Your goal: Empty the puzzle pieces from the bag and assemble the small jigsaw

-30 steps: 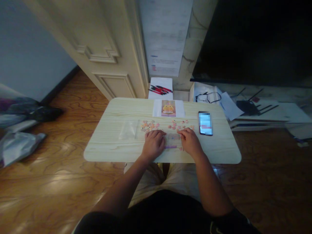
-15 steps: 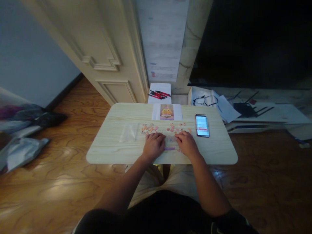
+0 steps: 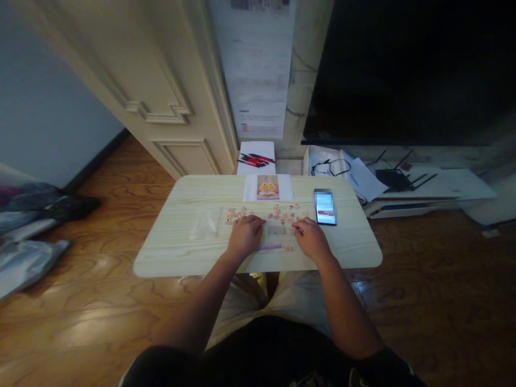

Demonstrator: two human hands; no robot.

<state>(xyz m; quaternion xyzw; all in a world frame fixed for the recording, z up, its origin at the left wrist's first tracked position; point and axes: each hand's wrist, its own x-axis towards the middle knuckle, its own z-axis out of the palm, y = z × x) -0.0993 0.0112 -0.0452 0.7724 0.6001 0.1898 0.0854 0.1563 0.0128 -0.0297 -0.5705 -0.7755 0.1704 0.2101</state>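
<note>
Measured from the gap between the two hands, loose jigsaw pieces (image 3: 283, 216) lay on the pale wood-grain tabletop (image 3: 169, 247) in two clusters: one around ten o'clock, partly behind the left hand (image 3: 244, 236), the other between twelve and one. A few more lay near five o'clock. In the gap itself was a pale rectangle (image 3: 276, 230), too blurred to name, with a purple strip (image 3: 270, 246) just below it, toward six.

The left hand was palm down, its fingers loosely bent; whether its grip had hold of anything could not be told. The right hand (image 3: 310, 237) had thumb and forefinger drawn close together beside the second cluster; how far that grip was open, or whether it pinched a piece, could not be made out.

A printed picture (image 3: 268, 187) of a yellow figure lay at twelve, a lit smartphone (image 3: 325, 208) at two, and a clear plastic bag (image 3: 203, 223) at nine.
</note>
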